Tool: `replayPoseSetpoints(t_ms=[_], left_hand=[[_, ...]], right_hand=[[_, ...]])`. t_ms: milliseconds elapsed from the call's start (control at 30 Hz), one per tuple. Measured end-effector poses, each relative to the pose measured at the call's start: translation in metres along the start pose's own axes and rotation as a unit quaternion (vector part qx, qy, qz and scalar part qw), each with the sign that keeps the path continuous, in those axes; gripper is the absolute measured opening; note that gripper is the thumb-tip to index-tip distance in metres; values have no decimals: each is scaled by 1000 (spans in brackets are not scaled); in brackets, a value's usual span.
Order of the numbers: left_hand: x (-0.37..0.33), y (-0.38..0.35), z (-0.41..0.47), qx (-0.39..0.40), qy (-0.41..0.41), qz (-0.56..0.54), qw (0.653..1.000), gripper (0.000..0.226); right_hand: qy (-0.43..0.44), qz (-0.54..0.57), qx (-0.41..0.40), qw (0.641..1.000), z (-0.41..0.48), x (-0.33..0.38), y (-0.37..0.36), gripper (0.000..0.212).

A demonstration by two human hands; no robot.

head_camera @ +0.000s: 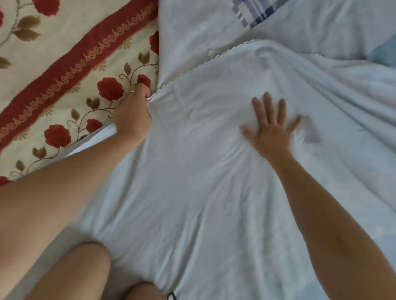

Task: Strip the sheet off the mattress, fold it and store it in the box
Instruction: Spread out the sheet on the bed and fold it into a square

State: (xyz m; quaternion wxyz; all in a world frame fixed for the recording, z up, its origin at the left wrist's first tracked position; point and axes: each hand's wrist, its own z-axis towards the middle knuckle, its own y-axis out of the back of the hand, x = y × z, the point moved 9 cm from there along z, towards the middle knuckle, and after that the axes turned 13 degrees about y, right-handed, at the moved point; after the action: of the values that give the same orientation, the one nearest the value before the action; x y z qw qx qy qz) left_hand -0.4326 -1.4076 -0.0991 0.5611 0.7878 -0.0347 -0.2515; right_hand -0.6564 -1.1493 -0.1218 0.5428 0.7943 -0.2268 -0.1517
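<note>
readable text: none | sheet (pixel 202 173): plain white, no legible label or print | floral blanket (pixel 60 37): red band carries scroll ornament, not letters | plaid cloth (pixel 254 7): checked pattern only, no numbers or signs

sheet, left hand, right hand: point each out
sheet (pixel 202 178): head view, flat middle of the white cloth.
left hand (pixel 134 110): head view, back of the hand gripping the sheet's edge.
right hand (pixel 271 132): head view, back of the hand, pressed flat on the sheet.
</note>
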Motion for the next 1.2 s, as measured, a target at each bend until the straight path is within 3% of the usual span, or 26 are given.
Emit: replayPoseSetpoints(t_ms=[67, 133, 200, 267, 367, 433, 467, 500, 567, 633, 700, 800, 833, 900, 967, 1200], left_hand=[[-3, 1, -1, 14, 35, 14, 999, 25], [-11, 4, -12, 10, 68, 64, 996, 34], [-23, 5, -34, 2, 27, 71, 997, 45], [-51, -9, -77, 31, -143, 60, 987, 48], [-83, -50, -155, 99, -386, 124, 909, 51], [-96, -82, -185, 194, -421, 176, 869, 67], [-101, -98, -193, 250, -410, 215, 850, 78], [-106, -114, -199, 281, -400, 263, 832, 87], [-121, -132, -199, 274, -384, 333, 816, 101], [-136, -144, -200, 284, -355, 352, 818, 114], [-140, -149, -198, 298, -328, 365, 819, 123], [-154, -142, -204, 286, -315, 370, 826, 131], [-160, -141, -207, 276, -326, 362, 829, 132], [-178, -142, -208, 279, -344, 356, 823, 131], [-216, -156, -204, 286, -351, 353, 819, 132], [-399, -220, -156, 249, -248, 279, 894, 150]], right_hand=[[-179, 109, 7, 978, -16, -15, 8, 70], [-182, 106, -36, 977, -35, 16, 17, 65], [-72, 84, -109, 988, -66, 83, 16, 65], [58, 94, -118, 987, -127, 165, -8, 70], [279, 50, 11, 959, -237, 249, -71, 64], [365, 14, 56, 929, -277, 224, -104, 60], [341, -7, 55, 938, -280, 185, -115, 58], [259, -9, 52, 964, -277, 131, -121, 58], [-15, 14, 31, 999, -271, -2, -111, 64], [-281, 76, 70, 954, -300, -109, -111, 73], [-406, 174, 78, 894, -313, -145, -115, 75], [-475, 213, -13, 854, -317, -121, -98, 68], [-473, 205, -45, 856, -317, -98, -98, 68], [-394, 197, -64, 896, -308, -36, -101, 70], [-327, 172, -52, 928, -305, -19, -111, 71], [-497, 150, -166, 838, -279, -237, -102, 75]])
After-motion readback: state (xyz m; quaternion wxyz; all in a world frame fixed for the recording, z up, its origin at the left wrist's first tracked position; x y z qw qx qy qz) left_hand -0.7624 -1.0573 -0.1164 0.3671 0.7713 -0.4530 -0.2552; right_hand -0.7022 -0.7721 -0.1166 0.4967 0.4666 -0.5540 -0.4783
